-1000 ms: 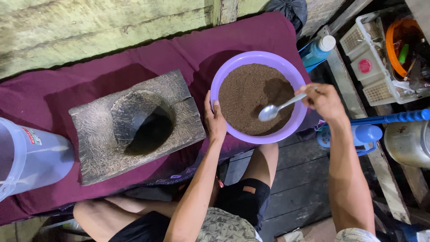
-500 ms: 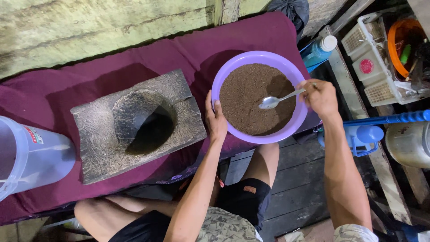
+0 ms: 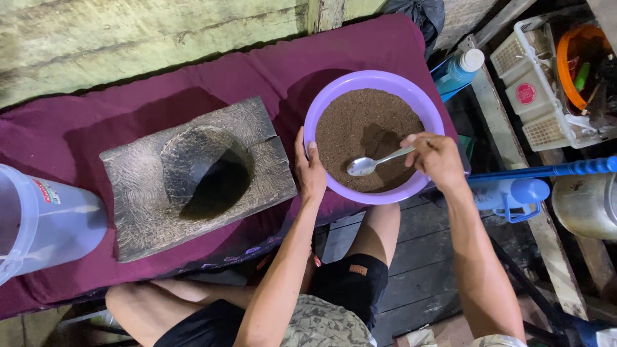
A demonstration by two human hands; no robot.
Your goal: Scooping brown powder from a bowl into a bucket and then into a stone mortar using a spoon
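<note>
Two hands are working at the purple plastic bowl (image 3: 375,82) of brown ground powder (image 3: 360,122), which is sitting on the maroon cloth (image 3: 77,128). Nearest the person, the left hand (image 3: 310,170) is pressing its curled fingers against the bowl's left rim; steadying it there is worth keeping up, since the bowl is overhanging the cloth's near edge. The right hand (image 3: 437,157) is pinching the handle of a metal spoon (image 3: 376,162) over the bowl's near side, its scoop lying on the powder. Scooping shallow and level looks wisest, to avoid spills. Left of the bowl, the hollowed stone mortar (image 3: 196,177) is standing apart. Beyond the bowl's right rim, a blue bottle (image 3: 457,71) is leaning.
</note>
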